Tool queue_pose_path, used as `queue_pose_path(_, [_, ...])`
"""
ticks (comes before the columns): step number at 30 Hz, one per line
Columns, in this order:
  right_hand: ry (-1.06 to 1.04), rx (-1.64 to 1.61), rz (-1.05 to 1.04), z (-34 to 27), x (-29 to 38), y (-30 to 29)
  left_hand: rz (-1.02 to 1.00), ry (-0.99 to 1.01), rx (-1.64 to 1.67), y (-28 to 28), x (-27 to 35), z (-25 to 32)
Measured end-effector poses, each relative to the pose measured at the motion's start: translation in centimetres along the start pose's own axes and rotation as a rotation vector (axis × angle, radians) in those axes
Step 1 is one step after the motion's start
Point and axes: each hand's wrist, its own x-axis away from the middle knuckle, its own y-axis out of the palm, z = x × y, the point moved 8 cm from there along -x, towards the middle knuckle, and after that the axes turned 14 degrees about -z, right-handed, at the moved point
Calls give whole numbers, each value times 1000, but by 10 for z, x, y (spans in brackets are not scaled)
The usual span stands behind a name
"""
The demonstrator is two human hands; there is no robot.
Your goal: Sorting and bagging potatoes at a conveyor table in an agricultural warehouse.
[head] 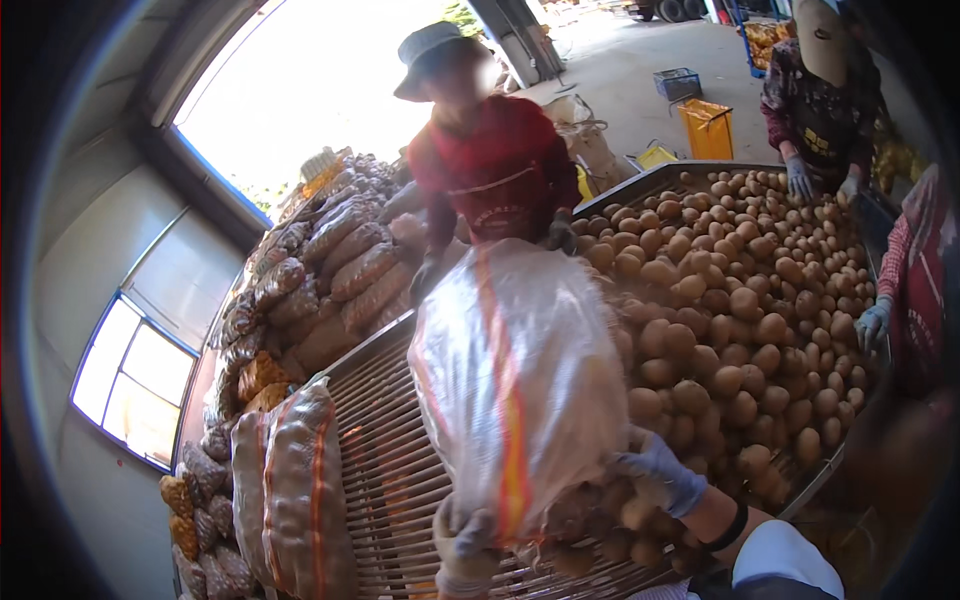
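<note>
My left hand, in a pale work glove, grips the lower edge of a white woven plastic sack with red and yellow stripes. At the sack's lower right side is my right hand, in a bluish-grey glove, with its fingers at the sack's edge; its grip is partly hidden. The bulging sack lies across a slatted metal grading table. Brown round potatoes lie by its lower end, between my hands. A co-worker in red stands at the sack's far end, gloved hands beside it.
A large heap of potatoes covers the table to the right, where two more co-workers stand. Two filled sacks stand at the left of the slats. Stacked sacks line the wall. A blue crate and an orange bag are behind.
</note>
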Motion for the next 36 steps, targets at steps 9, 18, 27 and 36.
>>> queue_pose_path(9, [215,449,-303,103,-73,85,270,118,-426,-248,28,1])
queue_pose_path(18, [364,84,-218,165,-88,86,330,-34,-77,-271,-47,-28])
queue_pose_path(27, [469,-39,-145,118,-50,55,202,-15,-374,-140,-58,-85])
queue_pose_path(36, [329,91,-301,65,-10,41,193,85,-386,17,-18,-21])
